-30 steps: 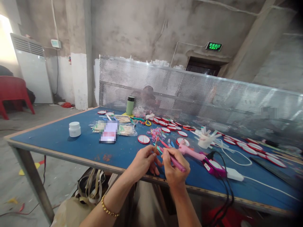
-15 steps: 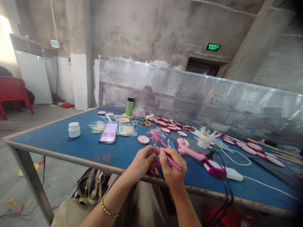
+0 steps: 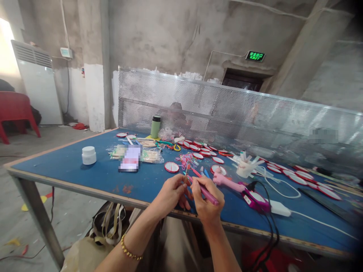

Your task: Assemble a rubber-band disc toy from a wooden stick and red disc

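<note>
My left hand is closed near the table's front edge, pinching a thin stick that points up and away with a reddish upper end. A magenta pen-shaped tool lies in the grip of my right hand, its tip close to the stick and my left fingertips. Whether tip and stick touch is too small to tell. Just beyond the hands are a heap of small coloured bands and a round white disc with a red rim.
The blue table carries a white jar, a phone, a green bottle and several red-rimmed discs. To the right sit a pink device, cables and a cup of white strips. A perforated metal screen stands behind.
Almost nothing differs. Both hands keep their grips in the same place, with at most a very slight shift of the magenta tool.
</note>
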Motion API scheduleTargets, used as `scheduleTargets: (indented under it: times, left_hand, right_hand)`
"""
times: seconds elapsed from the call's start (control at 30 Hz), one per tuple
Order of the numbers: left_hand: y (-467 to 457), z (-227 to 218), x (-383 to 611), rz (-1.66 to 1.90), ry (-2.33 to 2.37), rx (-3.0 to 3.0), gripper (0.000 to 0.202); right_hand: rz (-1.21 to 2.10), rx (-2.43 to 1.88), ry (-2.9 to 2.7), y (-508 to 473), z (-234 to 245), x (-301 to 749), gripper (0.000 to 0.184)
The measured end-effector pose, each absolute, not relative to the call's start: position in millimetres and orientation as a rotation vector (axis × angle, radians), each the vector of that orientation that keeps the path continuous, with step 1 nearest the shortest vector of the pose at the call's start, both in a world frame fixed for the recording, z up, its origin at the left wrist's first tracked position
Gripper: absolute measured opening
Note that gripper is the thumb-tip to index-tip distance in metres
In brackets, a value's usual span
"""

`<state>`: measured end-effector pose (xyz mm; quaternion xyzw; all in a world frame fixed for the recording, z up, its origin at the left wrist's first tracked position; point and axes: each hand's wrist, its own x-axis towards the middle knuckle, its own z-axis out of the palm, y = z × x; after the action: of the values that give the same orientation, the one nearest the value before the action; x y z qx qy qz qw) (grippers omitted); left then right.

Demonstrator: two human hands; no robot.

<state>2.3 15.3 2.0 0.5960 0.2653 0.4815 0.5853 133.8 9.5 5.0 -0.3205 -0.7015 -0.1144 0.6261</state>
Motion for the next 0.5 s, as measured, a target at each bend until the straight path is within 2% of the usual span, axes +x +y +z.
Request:
scheduleTargets:
  times: [0.5]
  left_hand:
    - [14.9,2.6,1.6,1.122,0.621,1.393,0.018]
  right_hand:
    - [-0.272,-0.735,-1.598,9.4,5.1,134.7,0.009]
